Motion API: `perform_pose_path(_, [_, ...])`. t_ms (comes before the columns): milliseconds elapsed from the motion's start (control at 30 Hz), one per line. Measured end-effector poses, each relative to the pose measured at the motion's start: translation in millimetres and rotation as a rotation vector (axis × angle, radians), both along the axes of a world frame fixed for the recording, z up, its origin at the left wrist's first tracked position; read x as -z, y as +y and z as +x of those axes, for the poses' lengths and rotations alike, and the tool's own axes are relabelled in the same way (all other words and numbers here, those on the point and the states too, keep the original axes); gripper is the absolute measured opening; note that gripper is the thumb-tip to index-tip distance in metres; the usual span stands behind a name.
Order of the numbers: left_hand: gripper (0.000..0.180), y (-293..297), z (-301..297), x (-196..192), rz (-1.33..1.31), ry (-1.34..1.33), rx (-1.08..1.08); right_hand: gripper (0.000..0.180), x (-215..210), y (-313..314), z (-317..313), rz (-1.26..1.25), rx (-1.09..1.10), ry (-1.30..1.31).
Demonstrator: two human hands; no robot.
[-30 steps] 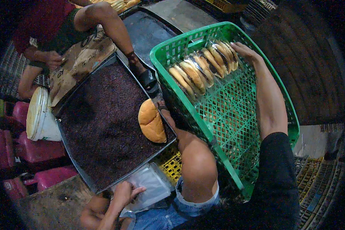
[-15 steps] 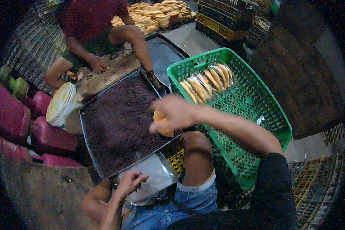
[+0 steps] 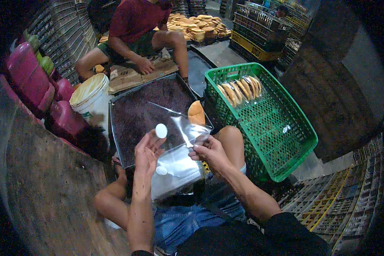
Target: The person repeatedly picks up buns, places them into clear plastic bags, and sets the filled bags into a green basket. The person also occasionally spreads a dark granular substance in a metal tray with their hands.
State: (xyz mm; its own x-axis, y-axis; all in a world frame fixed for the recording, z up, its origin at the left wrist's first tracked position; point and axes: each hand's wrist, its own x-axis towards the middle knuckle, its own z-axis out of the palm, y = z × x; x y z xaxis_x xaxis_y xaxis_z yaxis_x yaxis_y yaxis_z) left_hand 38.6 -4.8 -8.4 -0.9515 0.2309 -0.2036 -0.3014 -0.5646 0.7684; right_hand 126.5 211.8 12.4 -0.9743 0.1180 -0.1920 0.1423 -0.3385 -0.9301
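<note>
My right hand (image 3: 212,154) pinches the edge of a clear plastic bag (image 3: 184,128) lifted over the near part of a tray. My left hand (image 3: 147,153) has its fingers apart beside the bag's white round spot (image 3: 161,131). A stack of clear bags (image 3: 179,173) lies across my lap, below both hands. Dark, crumbly filling (image 3: 136,113) is spread across the metal tray (image 3: 112,141) before me. One golden bread bun (image 3: 196,113) rests at the tray's right side, just beyond my right hand and partly behind the bag.
To the right stands a green crate (image 3: 286,160) with a row of bagged buns (image 3: 241,90). A white bucket (image 3: 91,96) and pink plastic objects (image 3: 66,119) are at left. Another person (image 3: 136,25) sits beyond the tray by cardboard (image 3: 132,77); piled bread (image 3: 200,27) and stacked crates (image 3: 260,32) stand behind.
My right hand has let go of the bun at the tray's right side and now holds a lifted bag. My left hand has risen from the bag stack and opened. The view has shifted.
</note>
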Motion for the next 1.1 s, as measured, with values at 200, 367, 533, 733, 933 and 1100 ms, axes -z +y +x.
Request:
perform_pose_path(200, [0.028, -5.0, -4.1, -17.3, -0.180, 0.047, -0.376, 0.032, -16.8, -22.5, -0.3, 0.135, 0.185, 0.027])
perform_pose_path(367, [0.036, -16.8, -8.1, -60.8, -0.424, 0.241, -0.400, 0.040, -40.3, -31.3, -39.0, 0.285, 0.156, 0.110])
perform_pose_path(533, [0.036, -42.4, -79.8, -37.8, -0.684, 0.463, -0.719, 0.035, 9.0, -30.5, -95.6, 1.066, 0.489, 0.472])
perform_pose_path(733, [0.067, -119.6, -121.2, 10.7, -0.054, 0.021, -0.701, 0.059, 97.4, 7.7, -122.6, 1.303, 0.546, -0.044])
perform_pose_path(933, [0.088, -78.4, -114.4, 55.7, -0.187, -0.001, -0.685, 0.056, 133.2, 20.4, -138.1, 1.598, 0.441, -0.059])
perform_pose_path(1100, [0.081, -90.4, -124.8, 76.0, -0.208, -0.039, -0.599, 0.067, 69.1, 40.2, -187.1, 1.033, 0.045, 0.223])
